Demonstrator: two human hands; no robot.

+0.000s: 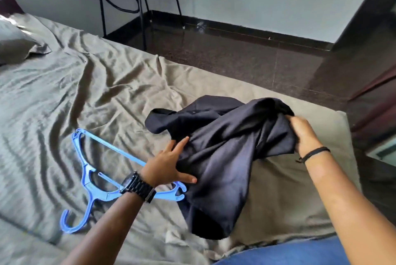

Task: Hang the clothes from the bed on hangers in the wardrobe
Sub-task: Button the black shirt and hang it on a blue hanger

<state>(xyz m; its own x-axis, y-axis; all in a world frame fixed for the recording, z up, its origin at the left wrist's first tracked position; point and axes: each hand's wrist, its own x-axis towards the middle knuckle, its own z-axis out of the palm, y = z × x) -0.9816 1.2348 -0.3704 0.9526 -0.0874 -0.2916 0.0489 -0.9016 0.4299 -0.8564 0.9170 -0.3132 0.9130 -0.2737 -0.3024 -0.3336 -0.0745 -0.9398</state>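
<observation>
Dark navy garment bunched near the right edge of the bed; no writing is legible on it. Left hand, fingers spread, rests flat on the cloth's left side, thumb toward the near side. Right hand grips the garment's upper right fold; its fingertips are hidden in the fabric. Blue plastic hanger lies on the sheet to the left, partly covered by the left wrist and black watch. Open sheet extends left and far.
</observation>
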